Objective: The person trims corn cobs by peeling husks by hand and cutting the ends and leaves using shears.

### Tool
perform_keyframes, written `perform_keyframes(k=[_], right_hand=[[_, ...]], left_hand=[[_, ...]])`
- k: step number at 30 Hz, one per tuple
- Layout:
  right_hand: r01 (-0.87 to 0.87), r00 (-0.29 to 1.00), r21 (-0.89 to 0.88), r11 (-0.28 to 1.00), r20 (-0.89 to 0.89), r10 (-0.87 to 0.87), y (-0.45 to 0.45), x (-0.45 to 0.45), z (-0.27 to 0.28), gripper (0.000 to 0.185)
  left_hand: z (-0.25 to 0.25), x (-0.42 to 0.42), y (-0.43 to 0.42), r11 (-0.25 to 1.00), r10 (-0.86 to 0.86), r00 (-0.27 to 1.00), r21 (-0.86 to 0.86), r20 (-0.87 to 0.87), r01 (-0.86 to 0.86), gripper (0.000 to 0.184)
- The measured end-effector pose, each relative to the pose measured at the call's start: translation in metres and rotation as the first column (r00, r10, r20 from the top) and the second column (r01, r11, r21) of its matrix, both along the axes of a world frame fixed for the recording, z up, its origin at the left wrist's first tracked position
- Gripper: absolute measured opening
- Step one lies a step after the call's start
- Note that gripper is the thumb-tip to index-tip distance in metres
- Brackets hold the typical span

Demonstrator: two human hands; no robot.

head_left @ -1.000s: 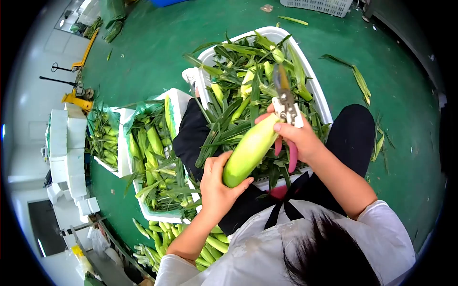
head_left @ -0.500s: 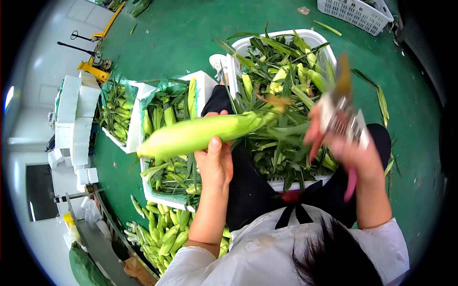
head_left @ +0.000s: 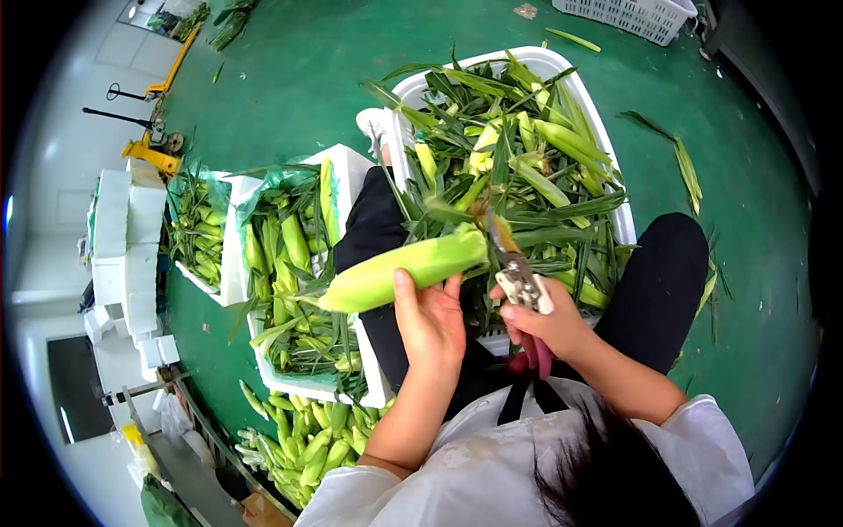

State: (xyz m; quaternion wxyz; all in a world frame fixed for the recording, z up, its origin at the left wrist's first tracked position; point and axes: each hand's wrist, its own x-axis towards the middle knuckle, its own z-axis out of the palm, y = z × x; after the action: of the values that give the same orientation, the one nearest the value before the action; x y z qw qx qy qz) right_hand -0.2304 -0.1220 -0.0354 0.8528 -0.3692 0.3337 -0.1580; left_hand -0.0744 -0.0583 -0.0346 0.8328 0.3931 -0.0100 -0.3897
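Observation:
My left hand (head_left: 432,327) is closed around a green husked ear of corn (head_left: 395,274), tilted with its blunt end up to the right. My right hand (head_left: 549,323) grips pruning shears (head_left: 524,288) with red handles. Their blades stand right beside the ear's blunt end; whether they touch it I cannot tell. A blurred green piece (head_left: 450,211) is just above that end. Below and beyond both hands is a white tub (head_left: 604,119), heaped with leaves, husks and corn pieces (head_left: 527,176).
White foam boxes (head_left: 356,171) of corn and leaves stand on the left. A pile of corn ears (head_left: 312,443) lies at lower left. Farther off are a yellow pallet jack (head_left: 151,156), stacked foam boxes (head_left: 112,215) and a white crate (head_left: 628,19). Loose leaves (head_left: 688,176) lie on the green floor.
My right hand has brought the shears left to the ear. The ear's narrow stalk end, seen before, now looks blunt. My left hand and the ear have shifted right and slightly down.

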Motion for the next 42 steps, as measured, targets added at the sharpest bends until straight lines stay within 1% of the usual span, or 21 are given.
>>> perform_keyframes(k=[3, 7, 10, 13, 16, 18, 19, 21, 23, 25, 26, 28, 30, 31, 32, 33, 35, 36, 38, 40, 42], right_hand=[[-0.09, 0.989, 0.089, 0.992, 0.126, 0.079, 0.006, -0.017, 0.027, 0.051], [-0.362, 0.93, 0.098, 0.927, 0.113, 0.351, 0.015, -0.015, 0.029, 0.072], [-0.328, 0.919, 0.147, 0.933, 0.28, 0.279, 0.013, 0.005, 0.026, 0.067], [-0.128, 0.986, 0.081, 0.988, 0.122, 0.118, 0.009, 0.024, 0.033, 0.04], [-0.033, 0.998, 0.122, 0.992, 0.051, 0.027, 0.01, 0.024, 0.016, 0.033], [0.028, 0.998, 0.157, 0.987, 0.045, -0.036, 0.025, 0.017, -0.002, 0.036], [-0.082, 0.997, 0.155, 0.984, 0.024, 0.079, 0.028, 0.006, -0.001, 0.041], [-0.268, 0.963, 0.126, 0.955, 0.006, 0.27, 0.04, -0.013, 0.0, 0.054], [-0.348, 0.936, 0.172, 0.921, 0.01, 0.352, 0.053, -0.027, 0.003, 0.072], [-0.324, 0.939, 0.329, 0.887, -0.004, 0.344, 0.054, -0.025, 0.028, 0.089], [-0.326, 0.934, 0.343, 0.881, -0.03, 0.357, 0.054, -0.028, 0.025, 0.091], [-0.303, 0.946, 0.369, 0.879, 0.005, 0.324, 0.059, -0.029, 0.01, 0.09], [-0.318, 0.942, 0.324, 0.891, 0.004, 0.334, 0.063, -0.029, 0.009, 0.088], [-0.35, 0.933, 0.314, 0.882, 0.033, 0.359, 0.062, -0.033, 0.003, 0.086], [-0.332, 0.939, 0.37, 0.868, 0.041, 0.342, 0.06, -0.041, -0.016, 0.085], [-0.307, 0.945, 0.401, 0.863, 0.021, 0.326, 0.059, -0.037, -0.006, 0.084], [-0.305, 0.932, 0.392, 0.868, -0.064, 0.356, 0.053, -0.016, 0.036, 0.085], [-0.311, 0.928, 0.396, 0.864, -0.072, 0.367, 0.05, -0.019, 0.037, 0.087], [-0.26, 0.947, 0.415, 0.872, -0.066, 0.314, 0.052, -0.028, 0.036, 0.086], [-0.25, 0.959, 0.379, 0.891, -0.033, 0.283, 0.053, -0.031, 0.035, 0.082], [-0.315, 0.941, 0.29, 0.903, -0.025, 0.337, 0.047, -0.033, 0.021, 0.076]], left_hand=[[0.0, 0.022, 0.002, 0.991, -0.018, 0.97, -0.134, -0.243, -0.015, 0.048], [0.002, 0.026, 0.01, 0.978, -0.067, 0.961, -0.208, -0.269, 0.01, 0.049], [0.003, 0.014, 0.017, 0.989, -0.067, 0.983, -0.138, -0.169, 0.043, 0.051], [0.003, 0.012, 0.031, 0.995, -0.039, 0.999, -0.096, 0.005, 0.039, 0.055], [0.002, 0.052, 0.084, 0.972, 0.138, 0.977, -0.168, -0.165, -0.166, 0.057], [0.003, 0.102, 0.156, 0.941, 0.289, 0.953, -0.157, -0.095, -0.301, 0.055], [-0.014, 0.133, 0.213, 0.886, 0.454, 0.891, -0.1, -0.018, -0.453, 0.056], [-0.051, 0.185, 0.372, 0.557, 0.798, 0.579, 0.161, 0.169, -0.815, 0.051], [-0.04, 0.183, 0.494, 0.172, 0.899, 0.313, 0.41, 0.306, -0.896, 0.047], [-0.018, 0.173, 0.549, -0.281, 0.903, -0.141, 0.312, 0.405, -0.908, 0.056], [-0.024, 0.179, 0.585, -0.308, 0.91, -0.221, 0.214, 0.352, -0.927, 0.056], [0.001, 0.193, 0.512, -0.195, 0.917, -0.104, 0.205, 0.384, -0.959, 0.056], [-0.04, 0.233, 0.434, 0.235, 0.787, 0.278, 0.149, 0.551, -0.96, 0.032], [-0.054, 0.252, 0.367, 0.453, 0.755, 0.49, 0.193, 0.436, -0.87, 0.027], [-0.089, 0.272, 0.309, 0.622, 0.183, 0.638, 0.415, 0.748, -0.665, 0.037], [-0.083, 0.275, 0.221, 0.796, 0.216, 0.844, 0.412, 0.491, -0.443, 0.038], [-0.162, 0.298, 0.098, 0.772, -0.112, 0.855, 0.586, 0.506, -0.246, 0.039], [-0.217, 0.318, 0.053, 0.655, -0.341, 0.735, 0.709, 0.586, -0.262, 0.051], [-0.171, 0.299, -0.01, 0.22, -0.569, 0.632, 0.837, 0.527, -0.5, 0.067], [-0.173, 0.301, -0.014, 0.446, -0.454, 0.686, 0.811, 0.569, -0.378, 0.077], [-0.137, 0.29, 0.006, 0.591, -0.338, 0.856, 0.796, 0.391, -0.13, 0.075]])
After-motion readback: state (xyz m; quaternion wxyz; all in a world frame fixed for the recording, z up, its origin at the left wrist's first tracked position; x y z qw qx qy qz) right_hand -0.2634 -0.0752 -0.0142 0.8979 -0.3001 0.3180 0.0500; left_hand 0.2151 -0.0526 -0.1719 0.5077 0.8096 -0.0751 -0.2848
